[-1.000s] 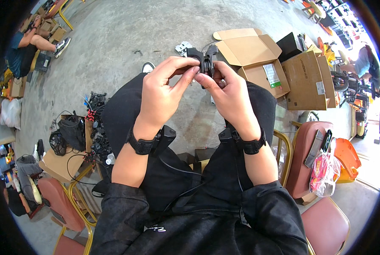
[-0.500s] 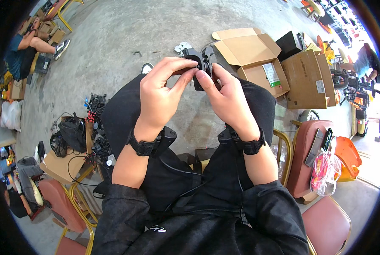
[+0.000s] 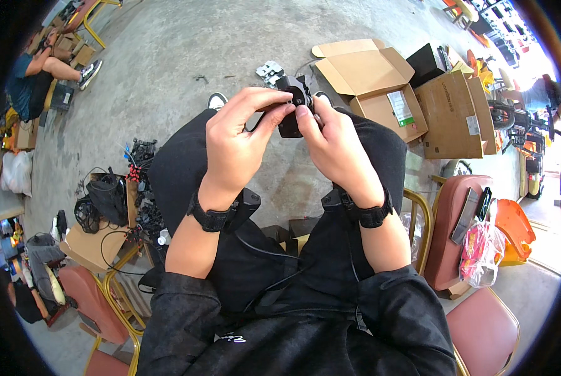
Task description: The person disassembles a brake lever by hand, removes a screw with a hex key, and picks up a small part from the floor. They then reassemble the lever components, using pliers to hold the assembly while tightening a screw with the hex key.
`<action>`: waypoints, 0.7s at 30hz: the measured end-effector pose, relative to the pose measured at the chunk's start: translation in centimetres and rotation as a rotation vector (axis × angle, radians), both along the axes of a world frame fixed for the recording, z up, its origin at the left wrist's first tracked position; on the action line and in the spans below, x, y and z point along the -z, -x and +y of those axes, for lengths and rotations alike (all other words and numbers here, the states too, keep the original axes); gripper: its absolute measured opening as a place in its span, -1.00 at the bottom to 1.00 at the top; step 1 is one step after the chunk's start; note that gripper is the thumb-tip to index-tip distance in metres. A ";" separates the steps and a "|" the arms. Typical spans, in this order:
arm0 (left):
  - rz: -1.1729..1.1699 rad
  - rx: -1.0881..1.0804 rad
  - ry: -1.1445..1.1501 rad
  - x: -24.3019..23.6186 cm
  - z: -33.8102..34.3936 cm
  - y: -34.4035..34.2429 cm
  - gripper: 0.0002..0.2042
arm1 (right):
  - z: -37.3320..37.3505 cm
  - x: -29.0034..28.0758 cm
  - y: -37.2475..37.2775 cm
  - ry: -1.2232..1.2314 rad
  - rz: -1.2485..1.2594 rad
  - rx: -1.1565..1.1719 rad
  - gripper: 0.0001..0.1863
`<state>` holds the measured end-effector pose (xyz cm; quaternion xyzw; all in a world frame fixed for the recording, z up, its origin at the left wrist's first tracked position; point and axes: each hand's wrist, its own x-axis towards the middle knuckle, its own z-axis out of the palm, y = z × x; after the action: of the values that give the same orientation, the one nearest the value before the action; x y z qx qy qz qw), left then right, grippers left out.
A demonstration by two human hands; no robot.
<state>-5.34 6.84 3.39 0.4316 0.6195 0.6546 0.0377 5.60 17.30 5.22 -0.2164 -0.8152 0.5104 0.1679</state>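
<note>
The right hand (image 3: 340, 145) is clamping its fingers (image 3: 309, 123) on a black part (image 3: 293, 89) from the right; left-hand fingertips (image 3: 282, 110) are nearly meeting at its left, hold unclear.

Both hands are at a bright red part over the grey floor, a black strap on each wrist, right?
The part is black, not red, as the head view shows. The left hand and right hand are at it over the grey floor, a black strap on each wrist.
</note>
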 end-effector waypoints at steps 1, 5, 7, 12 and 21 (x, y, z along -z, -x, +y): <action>0.036 -0.011 0.012 0.0 0.0 0.0 -0.83 | 0.1 0.2 0.0 0.000 0.000 0.001 -0.70; 0.033 -0.016 -0.001 0.1 0.1 0.0 -0.82 | 0.4 0.3 0.0 0.384 -0.047 -0.011 -0.66; 0.040 -0.042 0.020 0.1 0.1 -0.1 -0.81 | 0.5 0.3 0.0 0.457 -0.077 -0.029 -0.65; 0.195 -0.113 0.022 -0.1 0.1 -0.2 -0.81 | -0.1 0.5 0.2 0.371 0.028 -0.012 -0.68; 0.157 -0.087 -0.026 0.0 -0.2 0.2 -0.80 | -0.4 0.5 0.2 0.243 0.081 -0.038 -0.72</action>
<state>-5.55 6.67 3.36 0.4547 0.6301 0.6279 -0.0451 5.36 16.88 4.76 -0.1991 -0.7437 0.6168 0.1636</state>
